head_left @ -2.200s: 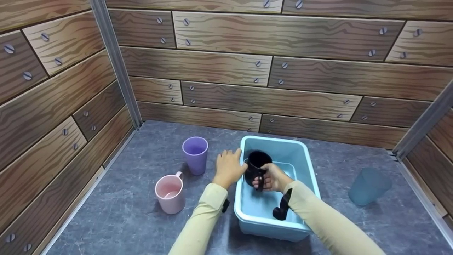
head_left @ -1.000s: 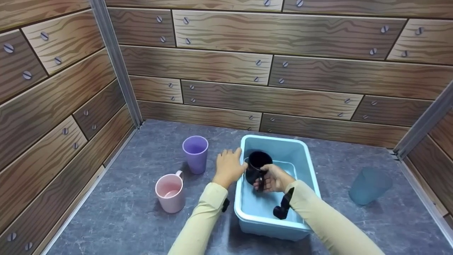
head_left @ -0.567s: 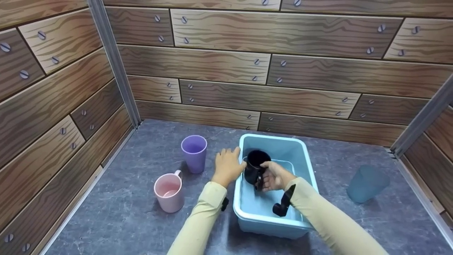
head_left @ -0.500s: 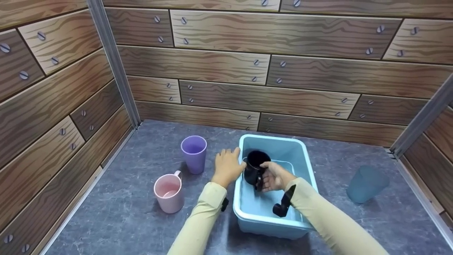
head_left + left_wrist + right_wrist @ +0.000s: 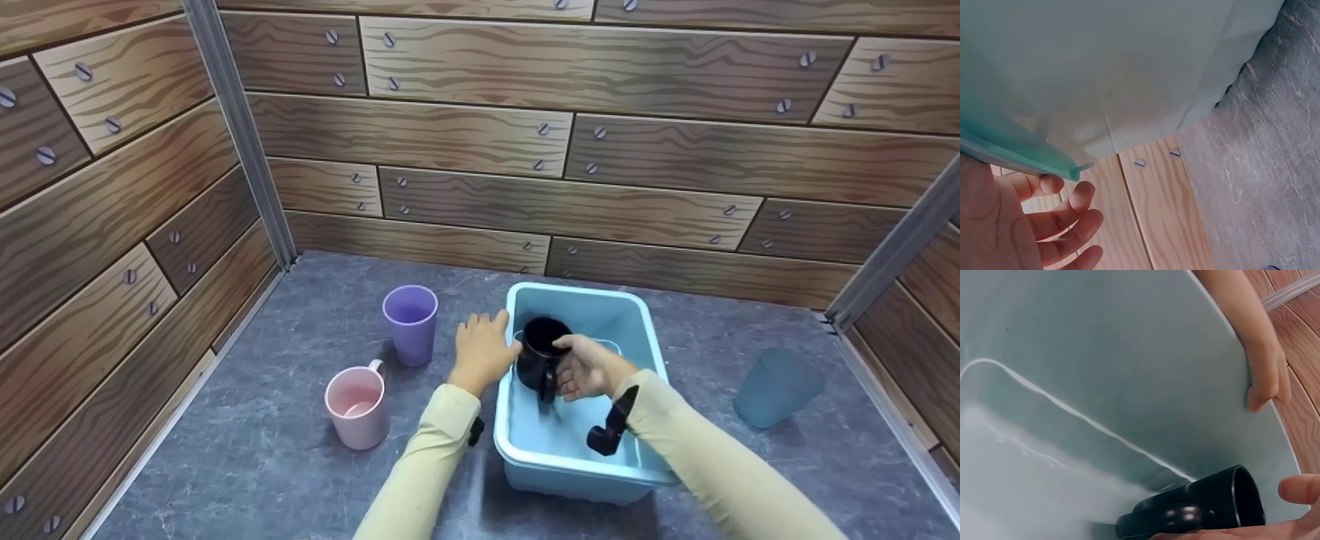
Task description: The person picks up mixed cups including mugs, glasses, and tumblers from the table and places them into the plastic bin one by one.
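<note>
A black mug (image 5: 544, 352) stands inside a light blue plastic bin (image 5: 574, 469), near its left wall, its handle toward the front. Beside that handle is my right hand (image 5: 589, 369), fingers loosely bent and thumb off the mug's rim. The right wrist view shows the mug (image 5: 1196, 503) with the thumb (image 5: 1300, 488) apart from it; whether the fingers touch the handle, I cannot tell. My left hand (image 5: 484, 352) holds the bin's left rim, thumb over the edge and fingers outside. In the left wrist view these fingers (image 5: 1069, 242) curve below the rim.
Left of the bin, a purple cup (image 5: 412, 337) and a pink mug (image 5: 358, 416) stand upright on the grey table (image 5: 247, 435). A translucent blue-grey cup (image 5: 776, 390) is to the right. Wood-patterned walls (image 5: 465, 135) close off the back and sides.
My right hand has let go of the black mug's handle and shifted slightly right. The mug stays in the bin, and my left hand keeps its place on the rim.
</note>
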A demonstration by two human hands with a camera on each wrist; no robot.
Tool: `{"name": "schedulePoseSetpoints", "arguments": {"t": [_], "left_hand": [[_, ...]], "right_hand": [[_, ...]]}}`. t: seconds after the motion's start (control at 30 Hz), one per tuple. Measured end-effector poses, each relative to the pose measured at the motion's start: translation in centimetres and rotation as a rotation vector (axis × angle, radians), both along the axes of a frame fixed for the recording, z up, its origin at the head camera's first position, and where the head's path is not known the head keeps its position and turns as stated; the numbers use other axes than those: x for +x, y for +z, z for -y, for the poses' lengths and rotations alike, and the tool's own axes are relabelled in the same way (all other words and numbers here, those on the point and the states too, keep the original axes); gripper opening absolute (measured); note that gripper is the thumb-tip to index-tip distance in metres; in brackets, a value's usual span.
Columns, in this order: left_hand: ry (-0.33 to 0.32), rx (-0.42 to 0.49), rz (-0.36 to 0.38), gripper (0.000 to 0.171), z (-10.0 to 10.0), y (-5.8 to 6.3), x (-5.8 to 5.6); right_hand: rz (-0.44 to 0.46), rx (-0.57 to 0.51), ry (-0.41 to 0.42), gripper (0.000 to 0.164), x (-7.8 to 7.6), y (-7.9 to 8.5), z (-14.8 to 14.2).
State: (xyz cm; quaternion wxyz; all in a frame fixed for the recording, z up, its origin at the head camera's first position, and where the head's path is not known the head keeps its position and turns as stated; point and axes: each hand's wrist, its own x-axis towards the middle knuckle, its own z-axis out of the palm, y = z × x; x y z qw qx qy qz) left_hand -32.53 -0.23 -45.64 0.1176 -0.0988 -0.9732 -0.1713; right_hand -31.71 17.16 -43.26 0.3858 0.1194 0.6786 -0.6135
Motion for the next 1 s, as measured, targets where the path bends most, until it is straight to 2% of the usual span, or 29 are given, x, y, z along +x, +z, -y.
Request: {"name": "schedulePoseSetpoints", "arguments": {"t": [0.23,0.53,0.83,1.0], "left_hand": [[0.003,-0.008,0.004,0.046,0.0,0.1,0.0],[-0.001,0.000,0.024,0.048,0.0,0.2,0.0],[-0.011,0.007,0.033,0.049,0.1,-0.1,0.2],[-0.012,0.010,0.036,0.049,0.1,0.1,0.0]], "right_hand": [[-0.021,0.025,0.075,0.074,0.6,1.3,-0.6],[-0.096,-0.050,0.201,0.073,1.2,3.8,-2.9],[-0.211,-0.159,0.331,0.067,1.2,5.7,-6.3],[-0.252,-0.298,0.344,0.066,1.0,6.4,-8.7]]}}
